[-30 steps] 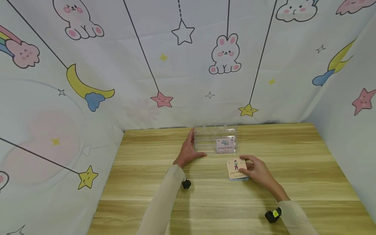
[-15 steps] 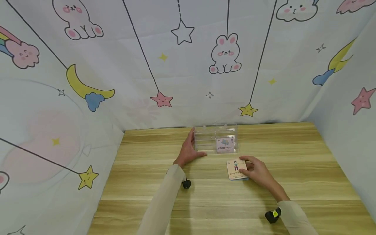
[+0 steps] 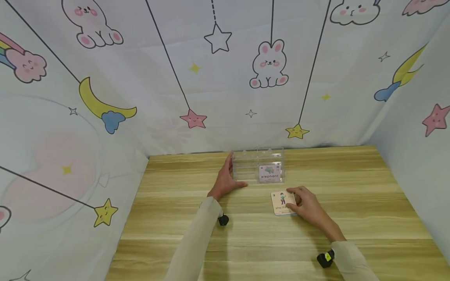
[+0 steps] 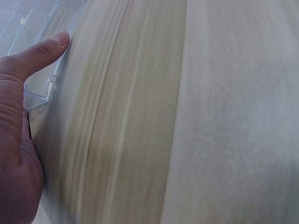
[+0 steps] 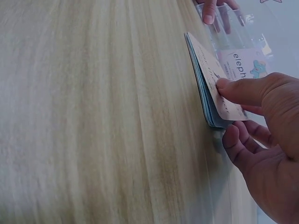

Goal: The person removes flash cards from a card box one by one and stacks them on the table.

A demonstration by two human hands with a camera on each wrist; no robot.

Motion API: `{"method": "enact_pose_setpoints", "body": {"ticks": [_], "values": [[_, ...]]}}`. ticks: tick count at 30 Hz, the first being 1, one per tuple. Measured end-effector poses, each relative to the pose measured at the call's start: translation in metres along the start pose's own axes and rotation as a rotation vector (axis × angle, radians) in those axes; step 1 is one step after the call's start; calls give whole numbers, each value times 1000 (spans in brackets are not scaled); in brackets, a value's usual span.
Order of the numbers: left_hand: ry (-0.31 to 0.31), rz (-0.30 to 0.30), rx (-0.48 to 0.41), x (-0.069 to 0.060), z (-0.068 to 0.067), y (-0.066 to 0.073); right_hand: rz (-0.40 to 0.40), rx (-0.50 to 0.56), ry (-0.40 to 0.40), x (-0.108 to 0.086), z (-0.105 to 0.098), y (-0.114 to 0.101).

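Observation:
A clear plastic box [image 3: 245, 171] with compartments stands near the back edge of the table. My left hand [image 3: 225, 181] holds it at its left end, the thumb [image 4: 42, 52] along the front edge and the other fingers at the side. A pink "elephant" card [image 3: 270, 174] sits in the lower right compartment. In front of the box, my right hand [image 3: 309, 207] pinches a stack of cards [image 3: 281, 201] by its right side. The top card is cream with a figure and partly covered words. Bluish cards show beneath it in the right wrist view, slightly apart from it at the near corner.
The wood-grain table [image 3: 253, 246] extends in front of the box and to both sides. A white cloth [image 3: 225, 86] printed with stars, rabbits and moons hangs behind the table, and more cloth hangs at the left and right.
The top card has shifted slightly toward me, so less blue shows below its front edge. My right hand stays almost in place. The left hand and box have not moved.

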State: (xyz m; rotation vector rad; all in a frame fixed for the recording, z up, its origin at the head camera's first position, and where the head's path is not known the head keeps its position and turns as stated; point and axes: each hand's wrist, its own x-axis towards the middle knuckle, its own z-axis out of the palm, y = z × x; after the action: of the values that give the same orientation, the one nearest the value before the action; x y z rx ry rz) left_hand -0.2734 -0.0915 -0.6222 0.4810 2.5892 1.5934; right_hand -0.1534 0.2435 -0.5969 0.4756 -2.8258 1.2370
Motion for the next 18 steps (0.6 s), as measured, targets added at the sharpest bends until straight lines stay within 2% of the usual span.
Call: {"method": "enact_pose_setpoints", "body": {"ticks": [8, 18], "values": [[-4, -12, 13, 0, 0, 1, 0, -35, 2, -1, 2, 2], [3, -5, 10, -1, 0, 4, 30, -46, -35, 1, 1, 0]]}}
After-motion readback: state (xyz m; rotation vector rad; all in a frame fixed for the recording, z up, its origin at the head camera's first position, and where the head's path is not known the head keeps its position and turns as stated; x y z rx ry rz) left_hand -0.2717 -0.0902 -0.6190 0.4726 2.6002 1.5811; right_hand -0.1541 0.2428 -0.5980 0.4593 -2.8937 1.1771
